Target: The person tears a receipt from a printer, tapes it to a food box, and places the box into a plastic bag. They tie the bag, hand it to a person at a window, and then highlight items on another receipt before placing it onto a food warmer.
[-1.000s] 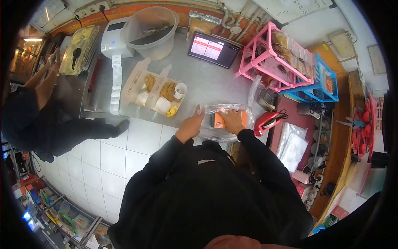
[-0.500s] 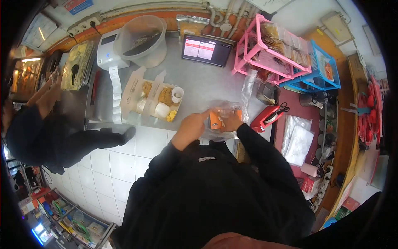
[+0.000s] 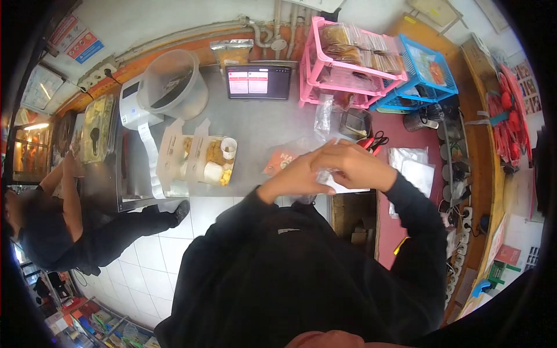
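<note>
My left hand (image 3: 295, 177) and my right hand (image 3: 355, 165) meet over the counter's front edge, the right one partly covering the left one's fingers. Both are closed on crumpled clear plastic, part of a plastic bag (image 3: 299, 144). An orange packet with white lettering (image 3: 281, 160) shows inside the bag, just beyond my left hand. Something white (image 3: 343, 183) peeks out beneath my right hand; I cannot make out what it is. Left of my hands stand two open meal boxes (image 3: 200, 168) holding fried food, rice, yellow pieces and a small white cup (image 3: 228, 148).
A label printer (image 3: 134, 104) trails a paper strip beside a clear bucket (image 3: 194, 101). A tablet (image 3: 259, 82) stands at the back. Pink racks (image 3: 310, 72) and blue racks (image 3: 435, 95) hold packets. Scissors (image 3: 380, 139) lie right of my hands. Another person (image 3: 69, 217) works at far left.
My hands have lifted from the orange packet and come together on the bag's plastic, slightly to the right. The view has shifted, and the packet now shows left of my hands.
</note>
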Available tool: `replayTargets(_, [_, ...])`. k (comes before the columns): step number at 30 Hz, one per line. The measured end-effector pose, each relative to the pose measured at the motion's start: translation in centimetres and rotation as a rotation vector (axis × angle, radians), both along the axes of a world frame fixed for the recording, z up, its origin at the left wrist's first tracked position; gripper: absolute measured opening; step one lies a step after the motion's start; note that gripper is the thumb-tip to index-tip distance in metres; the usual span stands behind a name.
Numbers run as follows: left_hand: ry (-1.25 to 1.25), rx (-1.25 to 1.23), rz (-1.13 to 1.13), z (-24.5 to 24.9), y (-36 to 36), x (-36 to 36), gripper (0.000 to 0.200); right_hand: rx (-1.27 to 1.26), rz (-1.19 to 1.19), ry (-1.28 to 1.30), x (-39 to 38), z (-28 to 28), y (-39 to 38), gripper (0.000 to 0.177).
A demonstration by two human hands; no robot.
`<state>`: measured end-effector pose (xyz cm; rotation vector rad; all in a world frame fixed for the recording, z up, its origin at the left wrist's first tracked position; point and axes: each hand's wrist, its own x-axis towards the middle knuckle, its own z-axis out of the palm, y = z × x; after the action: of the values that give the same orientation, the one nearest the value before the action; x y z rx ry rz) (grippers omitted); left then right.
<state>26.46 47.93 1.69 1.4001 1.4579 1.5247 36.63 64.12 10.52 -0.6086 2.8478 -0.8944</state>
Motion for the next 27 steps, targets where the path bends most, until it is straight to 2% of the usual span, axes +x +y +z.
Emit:
replayTargets(1, [0.04,0.035,0.03,-1.4,1.4,0.8,0.092,-0.075,-0.106,0.06,0.2,-1.3,0.6,0.033])
replayTargets(3, [-0.473,-0.142,0.065,-3.6,3.1,0.2,0.091,-0.229,-0.312,0.183,0.6,-5.1,2.4,0.038])
replayTargets(4, [-0.522,-0.195,0.131,-2.8,2.8,-0.7,0.088,-0.561,-0.555,0.122,1.5,-6.2,2.7,0.061])
replayTargets(6, [-0.643,-0.089,0.106,-3.2,3.8,-0.6,0.094,-0.601,-0.667,0.117,2.8,-13.6,2.0,0.077])
replayTargets(7, [-0.702,-0.038,0.092,-2.6,4.3,-0.2,0.097,-0.613,-0.699,0.062,2.7,-17.6,1.1,0.075])
replayTargets(9, [-0.486,-0.336,-0.068,-0.6,4.7,4.5,0.103,-0.667,-0.733,-0.007,2.0,-24.2,-1.6,0.07])
replayTargets(11, [0.205,-0.363,-0.01,-5.6,4.9,11.6,0.112,-0.72,-0.758,-0.03,0.3,-28.0,-5.1,0.066])
replayTargets(13, [0.433,-0.681,-0.29,-7.2,3.1,15.6,0.121,-0.757,-0.788,-0.01,-1.5,-29.8,-7.9,0.062])
replayTargets(14, [0.456,-0.666,-0.285,-7.7,2.4,15.7,0.117,-0.763,-0.802,0.006,-2.3,-30.4,-8.7,0.06])
replayTargets(16, [0.502,-0.635,-0.286,-7.7,0.2,14.6,0.108,-0.781,-0.831,0.034,-3.5,-30.6,-9.5,0.056])
replayTargets(19, [0.072,-0.295,-0.219,-5.9,-2.6,9.7,0.091,-0.821,-0.842,0.052,-4.0,-29.6,-9.0,0.051])
replayTargets(22, [-0.057,-0.081,0.366,-3.4,-7.5,6.0,0.069,-0.892,-0.795,0.044,-3.6,-25.4,-6.7,0.046])
replayTargets(24, [-0.005,0.016,0.542,-2.3,-9.1,3.9,0.062,-0.918,-0.708,0.015,-2.9,-20.7,-4.7,0.043])
replayTargets(27, [0.35,0.171,0.419,-0.5,-8.3,2.2,0.051,-0.931,-0.473,-0.066,-2.3,-11.8,-2.9,0.041])
